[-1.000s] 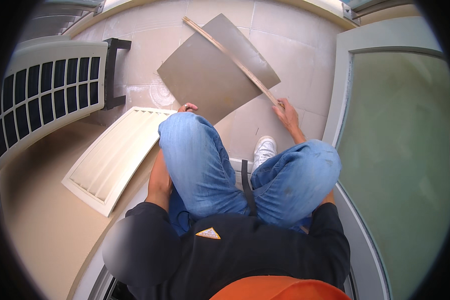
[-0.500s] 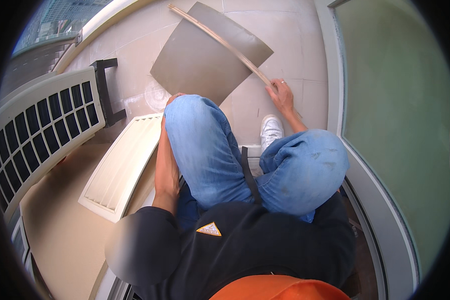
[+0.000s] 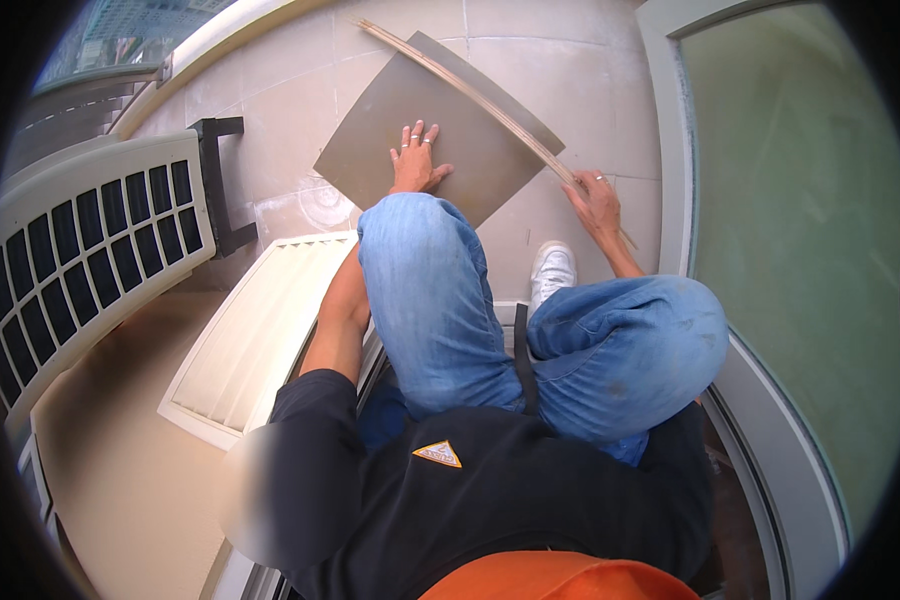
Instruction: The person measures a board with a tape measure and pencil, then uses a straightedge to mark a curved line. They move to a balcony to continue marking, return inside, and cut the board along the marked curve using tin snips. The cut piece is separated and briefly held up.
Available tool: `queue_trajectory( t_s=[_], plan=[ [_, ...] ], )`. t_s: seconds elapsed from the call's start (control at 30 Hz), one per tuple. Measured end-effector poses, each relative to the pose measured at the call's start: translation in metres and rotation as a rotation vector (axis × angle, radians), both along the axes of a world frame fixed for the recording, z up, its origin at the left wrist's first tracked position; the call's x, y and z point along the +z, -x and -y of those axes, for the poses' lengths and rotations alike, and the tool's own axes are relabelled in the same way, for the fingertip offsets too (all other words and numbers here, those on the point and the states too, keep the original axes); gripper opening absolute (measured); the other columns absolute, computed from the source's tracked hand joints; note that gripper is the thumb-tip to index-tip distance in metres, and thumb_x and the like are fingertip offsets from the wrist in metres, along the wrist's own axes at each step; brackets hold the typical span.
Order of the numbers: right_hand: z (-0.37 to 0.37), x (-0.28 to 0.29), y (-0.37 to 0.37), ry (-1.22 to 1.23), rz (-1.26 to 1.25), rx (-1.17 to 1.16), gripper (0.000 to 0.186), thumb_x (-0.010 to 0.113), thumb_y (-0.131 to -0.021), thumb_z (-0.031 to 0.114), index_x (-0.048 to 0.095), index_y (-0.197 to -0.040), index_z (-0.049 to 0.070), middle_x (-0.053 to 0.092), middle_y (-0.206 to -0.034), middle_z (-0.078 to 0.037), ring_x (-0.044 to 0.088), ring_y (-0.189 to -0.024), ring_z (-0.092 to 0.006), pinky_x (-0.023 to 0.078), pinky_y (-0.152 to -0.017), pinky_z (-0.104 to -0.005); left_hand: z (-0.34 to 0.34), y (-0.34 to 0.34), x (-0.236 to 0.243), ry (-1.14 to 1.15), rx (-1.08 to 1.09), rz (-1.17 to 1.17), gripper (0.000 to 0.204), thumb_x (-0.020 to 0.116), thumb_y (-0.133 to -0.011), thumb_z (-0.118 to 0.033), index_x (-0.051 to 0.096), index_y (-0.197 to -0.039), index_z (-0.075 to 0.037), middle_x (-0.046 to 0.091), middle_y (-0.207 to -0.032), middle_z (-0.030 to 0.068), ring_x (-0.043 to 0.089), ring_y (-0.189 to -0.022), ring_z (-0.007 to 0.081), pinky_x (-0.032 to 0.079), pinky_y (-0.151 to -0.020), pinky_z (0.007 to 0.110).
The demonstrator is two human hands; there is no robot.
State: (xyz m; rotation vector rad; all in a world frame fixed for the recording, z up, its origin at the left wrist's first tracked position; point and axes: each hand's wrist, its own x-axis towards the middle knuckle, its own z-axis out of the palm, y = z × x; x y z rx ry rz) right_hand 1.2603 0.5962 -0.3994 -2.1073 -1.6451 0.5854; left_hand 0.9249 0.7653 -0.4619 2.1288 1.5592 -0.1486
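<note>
My left hand's fingers (image 3: 417,138) now lie spread flat and released on the grey-brown square sheet (image 3: 440,130) on the pale tiled floor (image 3: 270,120); a moment ago that hand sat back by my knee, so it has come forward to press the sheet down. My right hand (image 3: 597,205) curls around the thin pale wooden strip (image 3: 470,90), which runs slantwise over the sheet's far edge, as before. With both held, the sheet looks steadied. Left of my knees lie a cream louvred panel (image 3: 260,340) and a white grilled outdoor unit (image 3: 80,250).
</note>
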Motion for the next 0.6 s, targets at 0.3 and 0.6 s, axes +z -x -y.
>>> queue_trajectory(
  t_s=[0.3,0.6],
  plan=[
    [0.004,-0.034,-0.005,0.026,0.075,-0.03,0.028,0.078,-0.087,0.026,0.069,-0.109,0.013,0.062,-0.105,-0.008,0.06,-0.104,-0.0314,0.049,-0.088,-0.0463,-0.085,-0.006,-0.022,-0.192,-0.172,0.095,0.058,0.069,-0.095,-0.045,0.054,-0.14,-0.012,0.066,-0.122,0.0218,0.065,-0.11,0.0428,0.054,-0.089,0.05],
    [0.002,-0.051,-0.009,0.007,0.063,-0.065,0.025,0.078,-0.086,0.023,0.069,-0.107,0.014,0.06,-0.102,-0.008,0.059,-0.102,-0.0306,0.048,-0.086,-0.0459,-0.111,-0.035,-0.011,-0.09,-0.041,-0.027,0.091,0.063,-0.093,-0.063,0.026,-0.163,-0.019,0.057,-0.137,0.0274,0.067,-0.108,0.0473,0.056,-0.088,0.053]
  ],
)
